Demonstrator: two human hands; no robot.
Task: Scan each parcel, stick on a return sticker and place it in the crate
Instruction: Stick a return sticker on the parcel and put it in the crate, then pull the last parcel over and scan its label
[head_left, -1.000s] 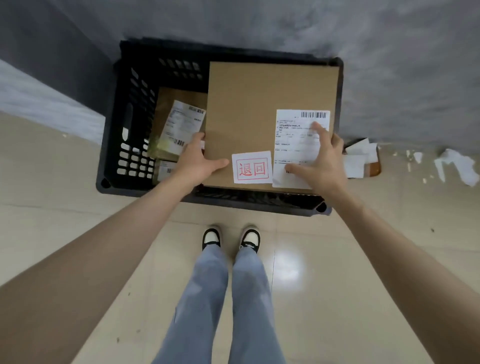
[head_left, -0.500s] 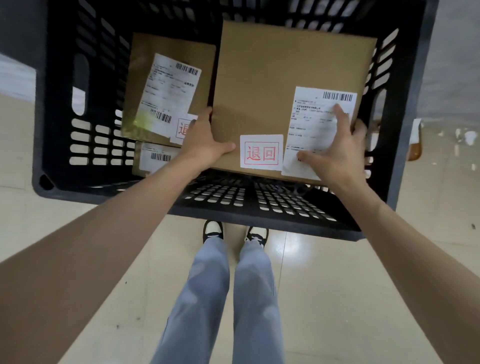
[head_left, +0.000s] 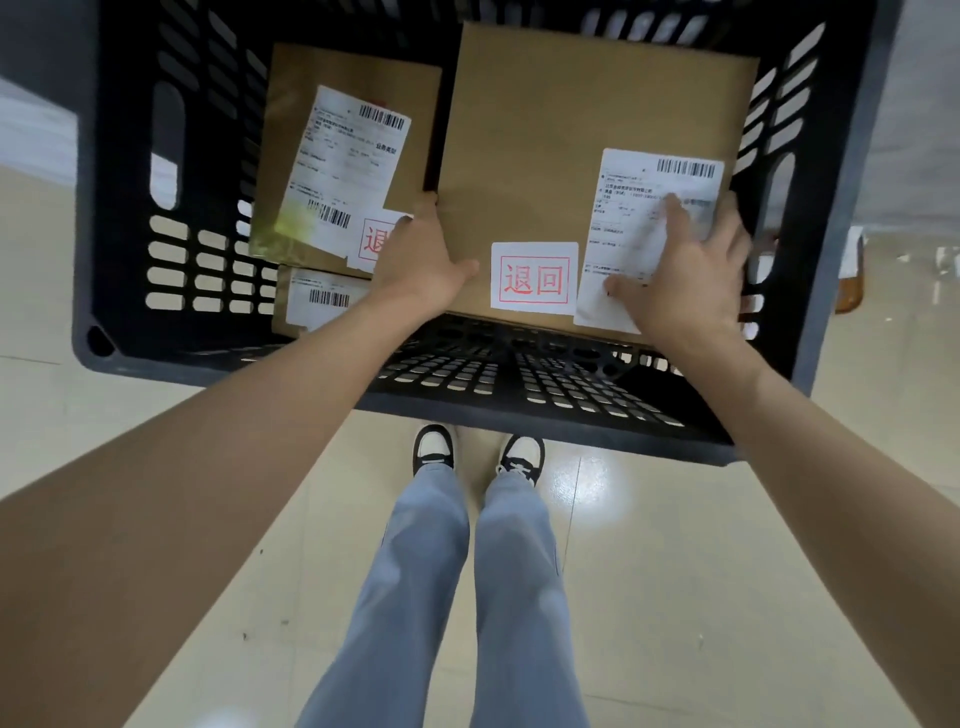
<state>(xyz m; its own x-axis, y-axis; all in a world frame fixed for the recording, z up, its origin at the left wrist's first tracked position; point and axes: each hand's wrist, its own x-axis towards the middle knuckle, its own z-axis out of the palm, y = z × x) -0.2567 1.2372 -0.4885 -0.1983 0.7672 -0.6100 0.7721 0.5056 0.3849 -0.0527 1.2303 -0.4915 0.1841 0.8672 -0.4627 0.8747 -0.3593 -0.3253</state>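
Large parcel (head_left: 561, 130) inside black crate (head_left: 119, 208), right-hand half, flat face up; not clear whether resting on the crate bottom or held just above it. Left hand (head_left: 421, 260) gripping the parcel's left edge, thumb on top, fingers out of sight beneath. Right hand (head_left: 685, 280) gripping the near right corner, thumb and forefinger pressed on the white shipping label (head_left: 634, 197), other fingers at the right edge. Return sticker (head_left: 534, 278), white with red characters in a red frame, stuck at the near edge between the two hands. Second parcel (head_left: 353, 67) in the left half, tilted, with barcode label and a partly hidden red-character sticker. Third parcel (head_left: 283, 306) beneath it, barcode showing. Crate on pale tiled floor (head_left: 675, 571); black-and-white shoes (head_left: 434, 449) just before the near rim.
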